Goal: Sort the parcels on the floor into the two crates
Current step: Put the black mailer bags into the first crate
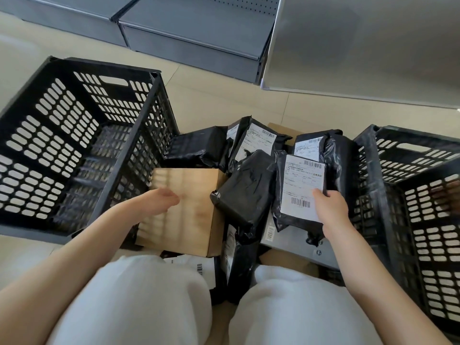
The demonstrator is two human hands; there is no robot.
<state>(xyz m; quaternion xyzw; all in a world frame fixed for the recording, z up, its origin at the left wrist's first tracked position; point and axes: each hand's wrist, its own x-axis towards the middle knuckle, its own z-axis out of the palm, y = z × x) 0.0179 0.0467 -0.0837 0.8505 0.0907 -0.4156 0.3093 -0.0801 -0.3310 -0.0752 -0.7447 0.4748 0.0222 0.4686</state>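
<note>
While the right hand (329, 207) grips the lower right corner of a black plastic mailer bag with a white shipping label (302, 188), thumb on the label and fingers curled behind, the left hand (163, 199) hovers blurred over a brown cardboard box (189, 215), its fingers loosely bent and holding nothing. Both parcels belong to a heap of black plastic-wrapped parcels (246, 192) on the beige tiled floor (219, 100), between two black perforated plastic crates: the left crate (74, 135) and the right crate (418, 195). Beyond the heap, grey metal shelving (194, 36) stands along the floor's far edge. White-trousered knees (139, 302) fill the near edge.
</note>
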